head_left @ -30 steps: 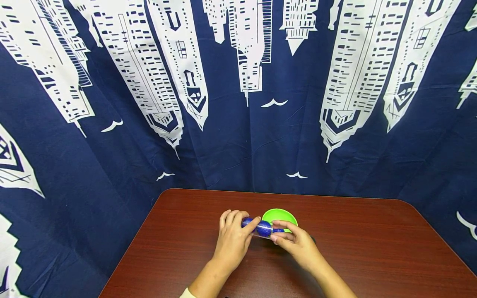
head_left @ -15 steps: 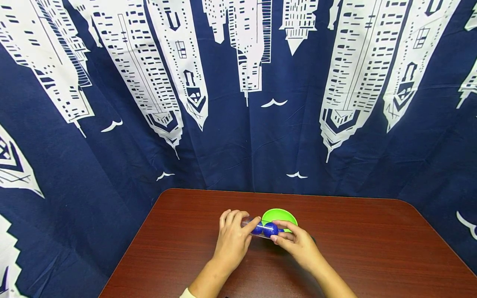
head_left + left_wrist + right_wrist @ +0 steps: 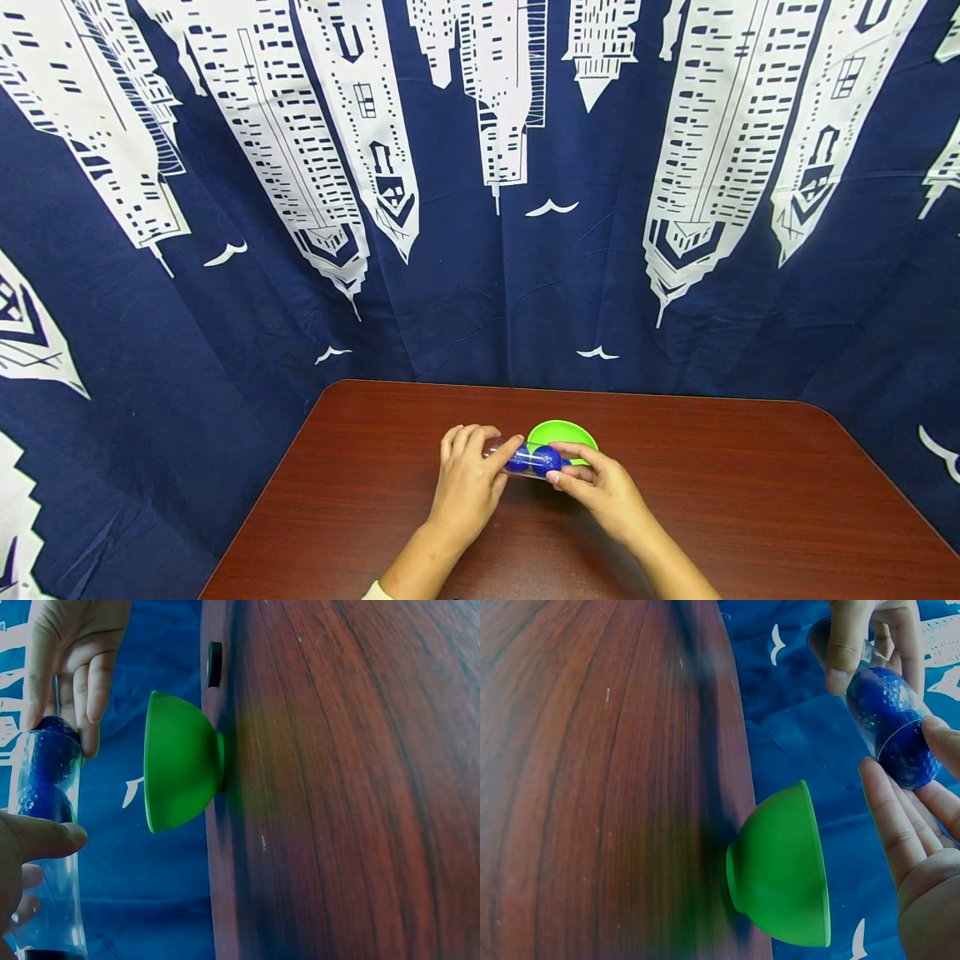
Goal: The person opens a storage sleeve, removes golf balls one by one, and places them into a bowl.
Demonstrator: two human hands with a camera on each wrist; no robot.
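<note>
My left hand (image 3: 467, 479) grips a clear tube (image 3: 64, 889) with a dark end, held tilted above the table. Inside sits one blue dimpled golf ball (image 3: 875, 696). A second blue golf ball (image 3: 907, 750) sticks partly out of the tube's open end. My right hand (image 3: 611, 496) pinches this outer ball between thumb and fingers. Just behind and below the tube stands a green bowl (image 3: 780, 870), upright on the table. A small blue patch (image 3: 567, 462) shows against the bowl beside my right fingers; what it is cannot be told.
A small black disc (image 3: 215, 664) lies on the brown wooden table (image 3: 375, 500) beyond the bowl, toward the right-hand side. Behind the table's far edge hangs a navy cloth (image 3: 465, 333) printed with white buildings and birds.
Both golf balls have slid right along the tube, toward its open end and my right fingers. The hands and the bowl have hardly moved.
</note>
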